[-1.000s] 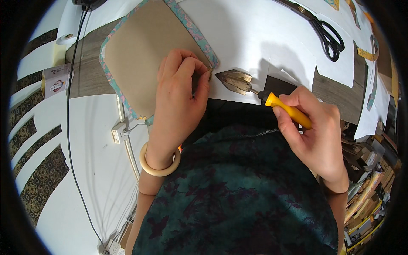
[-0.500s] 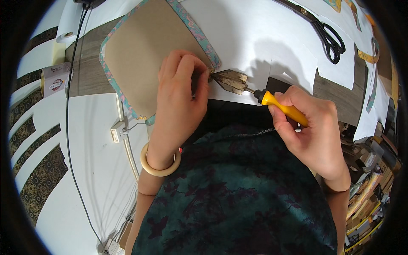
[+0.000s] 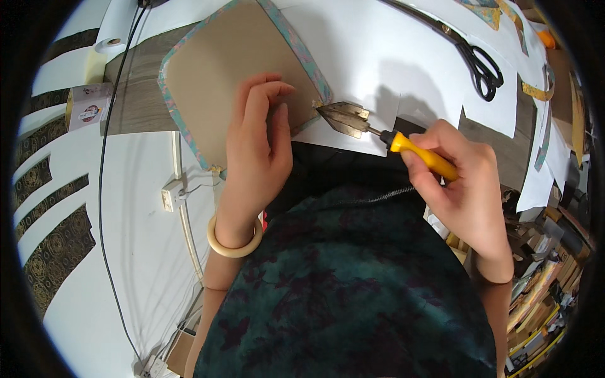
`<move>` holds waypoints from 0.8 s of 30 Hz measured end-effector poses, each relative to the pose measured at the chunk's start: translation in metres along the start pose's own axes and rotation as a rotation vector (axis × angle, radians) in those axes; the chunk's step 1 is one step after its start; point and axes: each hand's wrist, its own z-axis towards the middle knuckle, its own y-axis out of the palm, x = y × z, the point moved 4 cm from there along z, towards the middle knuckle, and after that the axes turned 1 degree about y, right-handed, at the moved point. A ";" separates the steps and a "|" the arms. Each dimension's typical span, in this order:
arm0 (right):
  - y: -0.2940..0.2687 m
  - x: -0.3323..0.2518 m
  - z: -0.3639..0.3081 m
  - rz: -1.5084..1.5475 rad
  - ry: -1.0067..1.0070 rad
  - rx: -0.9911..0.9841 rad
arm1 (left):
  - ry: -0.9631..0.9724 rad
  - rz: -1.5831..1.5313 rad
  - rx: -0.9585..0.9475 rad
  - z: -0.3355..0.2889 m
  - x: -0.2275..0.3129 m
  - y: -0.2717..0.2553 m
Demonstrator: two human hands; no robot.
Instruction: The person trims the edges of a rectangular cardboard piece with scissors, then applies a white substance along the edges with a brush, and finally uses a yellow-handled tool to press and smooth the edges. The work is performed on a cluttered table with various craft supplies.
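A tan board (image 3: pixel 214 69) with teal-and-pink patterned fabric folded over its edges lies at a slant on the table. My left hand (image 3: pixel 261 135) is over its lower right part, empty, fingers loosely bent and apart from the thumb; whether it touches the board I cannot tell. In my right hand (image 3: pixel 466 179) is the yellow handle of a small hand iron (image 3: pixel 346 120) with an arrow-shaped, stained metal head. The head's point meets the board's right corner, where the fabric is gathered. A pale bangle (image 3: pixel 234 252) circles my left wrist.
Black-handled scissors (image 3: pixel 482 69) lie at the far right on white paper sheets (image 3: pixel 353 50). A black cable (image 3: pixel 104 208) runs down the left side, near a white socket box (image 3: pixel 171 195). Dark patterned strips (image 3: pixel 60 261) are at the far left. Yellow tape (image 3: pixel 535 91) curls at the right.
My left hand has drawn back from the board's corner and its fingers have opened. The iron's tip stays at the corner. The whole view has shifted slightly.
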 end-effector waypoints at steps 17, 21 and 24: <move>0.003 0.035 -0.018 0.659 0.130 0.282 | 0.042 0.368 0.014 -0.018 0.013 -0.032; 0.003 0.035 -0.023 0.724 0.175 0.317 | 0.087 0.228 -0.155 -0.020 0.012 -0.027; 0.001 0.043 -0.026 0.741 0.150 0.342 | 0.086 0.317 -0.160 -0.027 0.016 -0.043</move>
